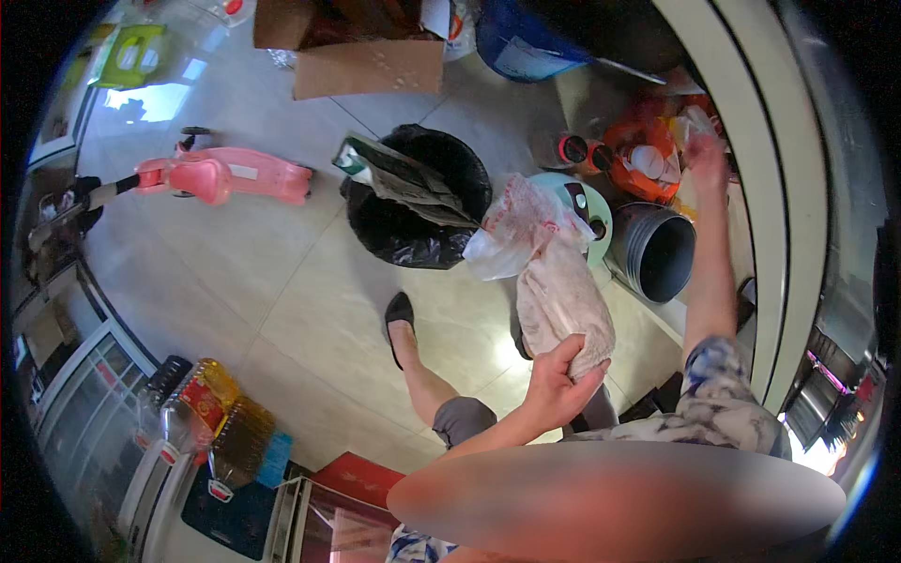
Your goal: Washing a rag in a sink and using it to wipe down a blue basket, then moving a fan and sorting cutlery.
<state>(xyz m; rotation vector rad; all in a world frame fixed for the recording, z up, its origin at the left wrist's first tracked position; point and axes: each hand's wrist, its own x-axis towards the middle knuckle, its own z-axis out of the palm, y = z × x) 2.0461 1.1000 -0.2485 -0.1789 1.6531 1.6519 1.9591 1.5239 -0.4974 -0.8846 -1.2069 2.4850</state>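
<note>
My left hand [561, 387] is closed around the near end of a pale, crumpled cloth [563, 300], which hangs over the floor. Against the cloth's far end is a thin white plastic bag [527, 220] with red print; whether the two are joined, I cannot tell. The bag partly covers a mint-green round thing [599, 220]. My right arm stretches to the far right, and my right hand [706, 159] is among the shelf things, beside clear plastic [695, 122]. Its fingers are blurred and partly hidden.
A black-lined bin [375, 230] with a folded grey-green packet [404, 174] stands ahead. Near my right arm are a grey bucket [668, 253], an orange bag [638, 131] and red-lidded jars [571, 148]. A pink scooter [235, 176], oil bottles [242, 436] and a cardboard box [371, 70] stand around.
</note>
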